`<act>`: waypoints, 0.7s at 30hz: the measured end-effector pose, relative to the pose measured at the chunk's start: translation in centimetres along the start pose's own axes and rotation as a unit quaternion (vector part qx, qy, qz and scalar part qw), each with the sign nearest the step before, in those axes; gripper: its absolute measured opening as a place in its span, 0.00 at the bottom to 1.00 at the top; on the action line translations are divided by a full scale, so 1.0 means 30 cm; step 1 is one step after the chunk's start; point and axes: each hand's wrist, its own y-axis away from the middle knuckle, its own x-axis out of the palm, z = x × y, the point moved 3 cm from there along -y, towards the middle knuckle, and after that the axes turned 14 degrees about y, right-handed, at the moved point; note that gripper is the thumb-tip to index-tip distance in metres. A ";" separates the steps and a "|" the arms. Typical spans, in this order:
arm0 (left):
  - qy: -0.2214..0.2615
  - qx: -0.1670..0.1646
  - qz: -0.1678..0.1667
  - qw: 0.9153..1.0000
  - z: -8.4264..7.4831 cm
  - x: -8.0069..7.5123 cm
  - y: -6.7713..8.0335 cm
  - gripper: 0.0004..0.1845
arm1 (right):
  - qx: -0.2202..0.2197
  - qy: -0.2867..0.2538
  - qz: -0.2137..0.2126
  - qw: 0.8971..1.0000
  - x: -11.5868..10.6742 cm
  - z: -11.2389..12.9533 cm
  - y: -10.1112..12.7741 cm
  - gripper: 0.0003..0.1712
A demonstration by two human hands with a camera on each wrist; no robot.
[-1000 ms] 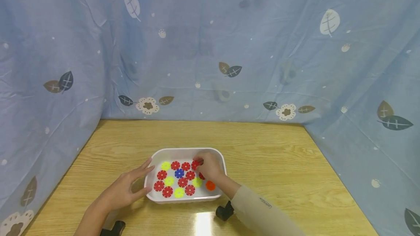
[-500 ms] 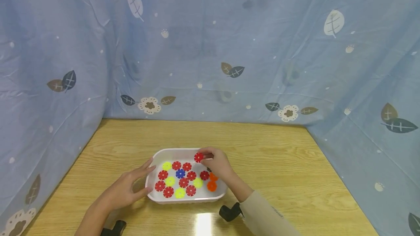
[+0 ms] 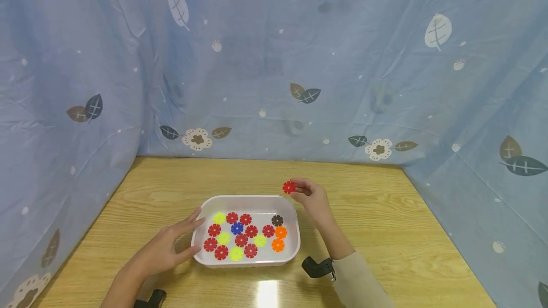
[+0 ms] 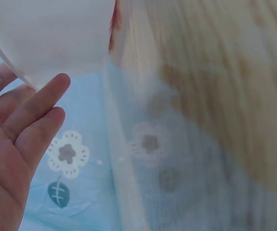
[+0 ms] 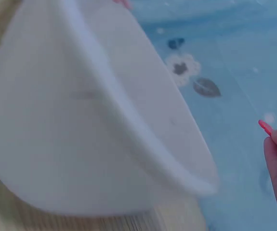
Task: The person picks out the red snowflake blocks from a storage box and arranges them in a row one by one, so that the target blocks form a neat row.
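Observation:
A white plastic tray (image 3: 246,264) lies on the table and holds several notched plastic discs in red, yellow, orange, blue and one brown disc (image 3: 277,221). My right hand (image 3: 314,201) pinches a red notched disc (image 3: 288,187) by its edge, raised beyond the tray's back right corner. In the right wrist view that red disc (image 5: 265,127) shows edge-on between thumb and fingertip. My left hand (image 3: 164,251) touches the tray's left end with its fingers spread. The left wrist view shows nearly straight fingers (image 4: 37,108) against the tray's outer wall (image 4: 56,33).
The wooden table (image 3: 376,222) extends around the tray on all sides. A blue patterned cloth (image 3: 239,61) hangs behind and along both sides. Black wrist devices show near both hands, one by the right wrist (image 3: 317,267).
My right hand has lifted a red disc out of the tray and carried it up, back and to the right. This uncovers the brown disc. My left hand stays at the tray's left end.

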 end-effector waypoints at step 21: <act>0.025 0.003 0.004 1.000 -0.001 -0.011 -0.004 0.29 | 0.107 -0.015 -0.025 0.994 -0.059 -0.259 -0.137 0.22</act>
